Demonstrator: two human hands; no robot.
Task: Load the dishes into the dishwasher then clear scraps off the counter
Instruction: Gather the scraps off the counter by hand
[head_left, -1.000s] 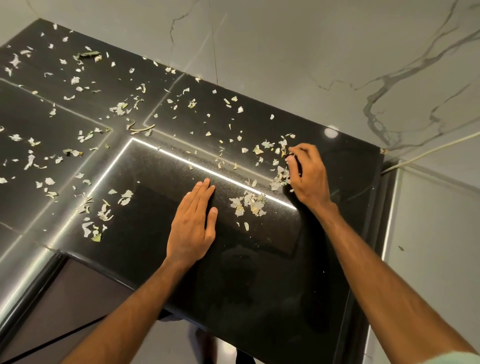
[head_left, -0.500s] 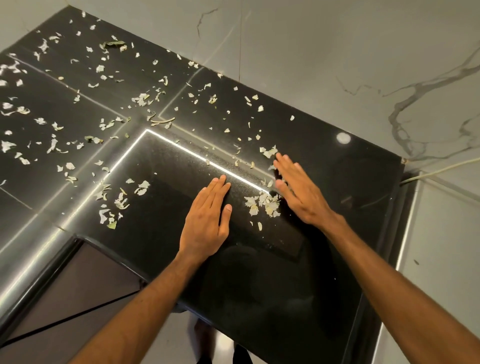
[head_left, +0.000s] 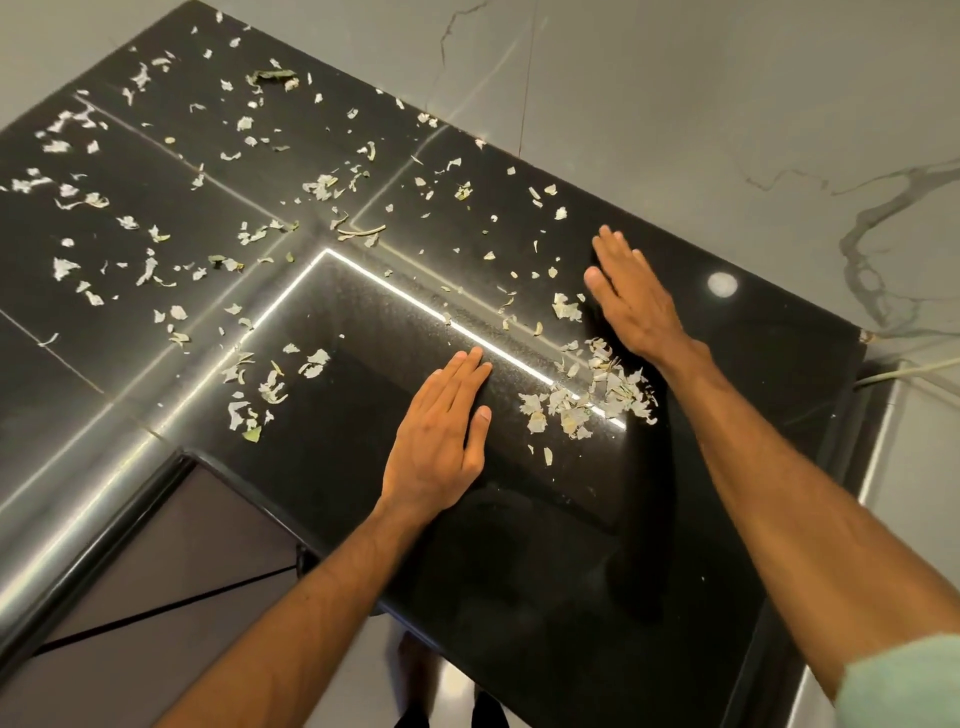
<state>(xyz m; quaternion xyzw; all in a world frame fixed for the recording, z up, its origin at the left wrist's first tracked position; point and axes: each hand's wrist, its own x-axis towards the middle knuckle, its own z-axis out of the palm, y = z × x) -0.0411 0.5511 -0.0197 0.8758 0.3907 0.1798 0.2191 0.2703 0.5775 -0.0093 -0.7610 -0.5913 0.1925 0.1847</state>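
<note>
A glossy black counter (head_left: 571, 545) is strewn with pale, dry vegetable scraps. A small heap of scraps (head_left: 592, 395) lies between my hands. My left hand (head_left: 441, 441) rests flat, palm down, just left of the heap, holding nothing. My right hand (head_left: 631, 296) lies flat and open beyond the heap, its little-finger edge on the counter, fingers pointing to the far left. Loose scraps (head_left: 322, 184) cover the far and left parts of the counter; another small cluster (head_left: 260, 384) lies near the inner corner.
The counter is L-shaped; its inner edge (head_left: 171, 467) drops to a dark cabinet front at lower left. A grey marbled wall (head_left: 727, 104) backs the counter. At the right edge a pale cable (head_left: 904, 371) runs by a steel strip (head_left: 878, 452).
My right hand swept scraps from the far right toward my left hand, making the heap, then slid back outward and opened flat. My left hand stayed flat in place.
</note>
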